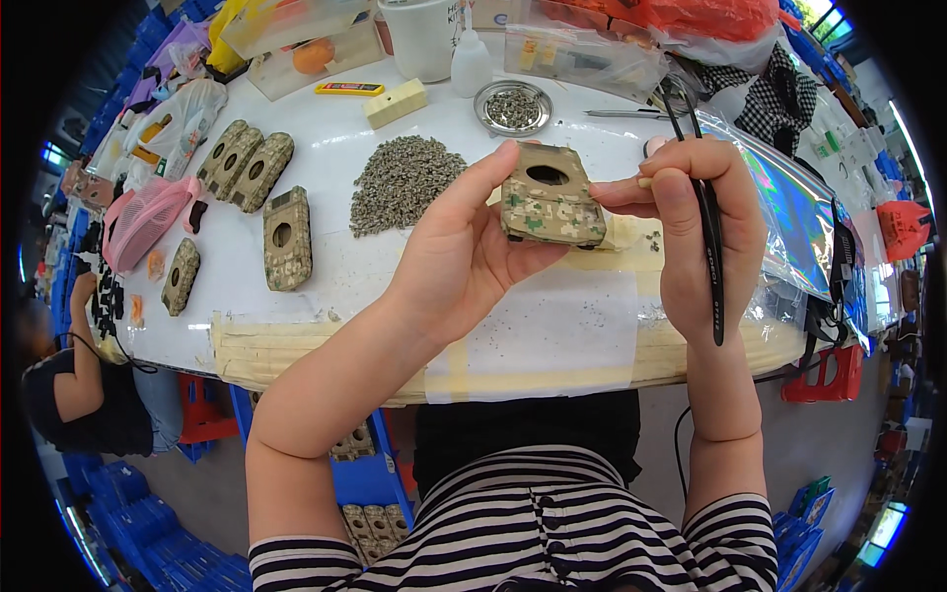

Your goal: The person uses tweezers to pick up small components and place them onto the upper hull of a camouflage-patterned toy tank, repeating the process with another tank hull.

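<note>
In my left hand (456,235) is a camouflage-patterned toy tank hull (554,219), tilted, with a round hole in its top. Thumb and fingers grip it by the left side and from below. My right hand (712,202) has black tweezers (711,261) tucked through its fingers, tips pointing away from me. One right fingertip meets the hull's right edge; a tiny pale bit shows by the thumb, too small to name. Just left of the hands lies a heap of small grey metal-looking parts (406,187). Another hull (287,242) stands farther left.
More hulls (180,276) lie on the left. At the back are a metal dish (513,132) of small parts, a pale block (396,105), a white squeeze bottle (472,67) and a yellow box cutter (349,89). Shiny film (789,207) covers the right. A person (84,385) sits far left.
</note>
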The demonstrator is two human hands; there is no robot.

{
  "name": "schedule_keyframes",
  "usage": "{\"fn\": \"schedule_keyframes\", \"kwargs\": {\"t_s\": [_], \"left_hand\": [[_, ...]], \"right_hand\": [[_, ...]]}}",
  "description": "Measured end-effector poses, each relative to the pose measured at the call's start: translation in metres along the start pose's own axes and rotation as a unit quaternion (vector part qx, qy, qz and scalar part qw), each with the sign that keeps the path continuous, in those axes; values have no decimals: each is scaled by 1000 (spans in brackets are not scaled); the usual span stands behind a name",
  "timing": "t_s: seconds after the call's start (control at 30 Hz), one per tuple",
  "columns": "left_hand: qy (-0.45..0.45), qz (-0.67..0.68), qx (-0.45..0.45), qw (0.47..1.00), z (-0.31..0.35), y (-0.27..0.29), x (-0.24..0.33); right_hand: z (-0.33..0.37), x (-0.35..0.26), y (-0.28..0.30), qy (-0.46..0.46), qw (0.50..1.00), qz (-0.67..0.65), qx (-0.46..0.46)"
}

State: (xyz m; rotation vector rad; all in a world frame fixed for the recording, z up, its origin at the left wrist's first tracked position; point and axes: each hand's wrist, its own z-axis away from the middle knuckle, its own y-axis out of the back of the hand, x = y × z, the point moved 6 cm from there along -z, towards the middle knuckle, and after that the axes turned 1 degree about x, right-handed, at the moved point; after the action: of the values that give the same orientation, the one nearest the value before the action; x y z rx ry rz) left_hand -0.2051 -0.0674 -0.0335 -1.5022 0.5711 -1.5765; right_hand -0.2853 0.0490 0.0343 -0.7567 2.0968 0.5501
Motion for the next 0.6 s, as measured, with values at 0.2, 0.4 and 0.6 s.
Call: {"fn": "schedule_keyframes", "kwargs": {"t_s": [0.2,0.4,0.6], "left_hand": [[0,0,0,1000,0,0,0],[-3,-7,11,1000,0,1,1],[-25,-16,12,1000,-1,4,5]], "right_hand": [[0,1,1,-6,1000,-1,0],[3,2,15,-8,998,19,63],[11,0,19,129,916,380,17]]}}
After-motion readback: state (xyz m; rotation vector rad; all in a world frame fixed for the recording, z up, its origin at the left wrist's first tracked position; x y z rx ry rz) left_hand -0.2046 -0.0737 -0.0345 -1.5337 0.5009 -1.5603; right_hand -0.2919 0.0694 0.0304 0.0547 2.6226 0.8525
